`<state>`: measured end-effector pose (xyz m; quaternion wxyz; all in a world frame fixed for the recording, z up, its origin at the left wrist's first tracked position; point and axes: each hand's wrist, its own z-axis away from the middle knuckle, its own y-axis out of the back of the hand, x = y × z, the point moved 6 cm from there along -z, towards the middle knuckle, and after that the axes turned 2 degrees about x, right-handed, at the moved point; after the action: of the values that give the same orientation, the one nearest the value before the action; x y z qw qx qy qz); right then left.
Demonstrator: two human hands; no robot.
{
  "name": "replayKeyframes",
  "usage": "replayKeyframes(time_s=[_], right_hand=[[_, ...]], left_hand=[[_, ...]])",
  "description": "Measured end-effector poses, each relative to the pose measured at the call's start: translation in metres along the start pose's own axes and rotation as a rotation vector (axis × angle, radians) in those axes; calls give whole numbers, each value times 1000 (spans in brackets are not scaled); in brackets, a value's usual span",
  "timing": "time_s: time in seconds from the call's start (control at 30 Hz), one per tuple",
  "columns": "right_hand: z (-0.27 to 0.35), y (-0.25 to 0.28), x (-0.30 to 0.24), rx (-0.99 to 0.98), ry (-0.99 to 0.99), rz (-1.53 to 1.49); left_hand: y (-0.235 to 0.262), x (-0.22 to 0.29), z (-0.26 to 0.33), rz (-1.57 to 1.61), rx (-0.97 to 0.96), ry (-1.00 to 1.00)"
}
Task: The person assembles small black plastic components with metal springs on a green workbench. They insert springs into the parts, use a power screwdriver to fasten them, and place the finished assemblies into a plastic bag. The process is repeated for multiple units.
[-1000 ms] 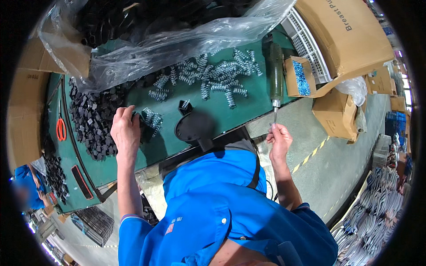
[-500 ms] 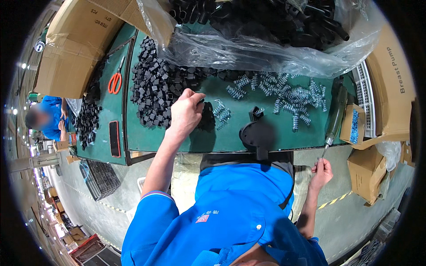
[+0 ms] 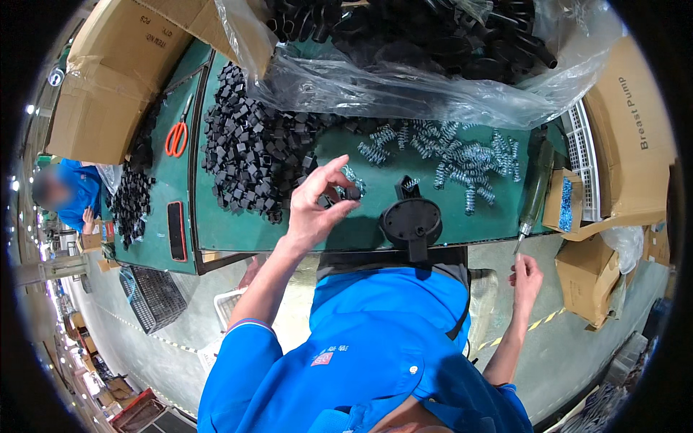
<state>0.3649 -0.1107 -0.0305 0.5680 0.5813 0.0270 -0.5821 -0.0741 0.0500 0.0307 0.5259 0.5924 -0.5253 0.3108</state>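
My left hand (image 3: 317,206) is raised over the green table, its thumb and fingers closed round a small black block (image 3: 351,193). A few loose metal springs (image 3: 353,176) lie just beyond those fingers. To the right, a black round plastic part (image 3: 410,222) sits at the table's front edge, with a spring (image 3: 408,183) in the square piece on its far side. My right hand (image 3: 526,278) is beyond the front edge, fingers pinched together just below the tip of a power screwdriver (image 3: 535,195). Whatever that pinch holds is too small to make out.
A heap of black blocks (image 3: 245,151) lies left, a pile of springs (image 3: 469,162) right. Behind them is a plastic bag (image 3: 404,90) of black parts. Scissors (image 3: 177,137) and a phone (image 3: 176,231) lie far left. A small box of screws (image 3: 564,202) stands right. Another person (image 3: 76,191) sits far left.
My left hand has moved right and slightly nearer, from beside the block heap, and a black block now shows in its fingers. My right hand stays near the screwdriver tip.
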Motion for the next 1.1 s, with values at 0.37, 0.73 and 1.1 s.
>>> replayKeyframes(time_s=[0.37,0.73,1.1], right_hand=[[96,-93,-211,-533,818,-382],[69,-130,-223,-550,1063,-70],[2,-172,-204,-532,549,-231]], left_hand=[[-48,41,13,144,70,-236],[-56,40,23,95,2,-84],[-75,-3,11,-425,-44,265]])
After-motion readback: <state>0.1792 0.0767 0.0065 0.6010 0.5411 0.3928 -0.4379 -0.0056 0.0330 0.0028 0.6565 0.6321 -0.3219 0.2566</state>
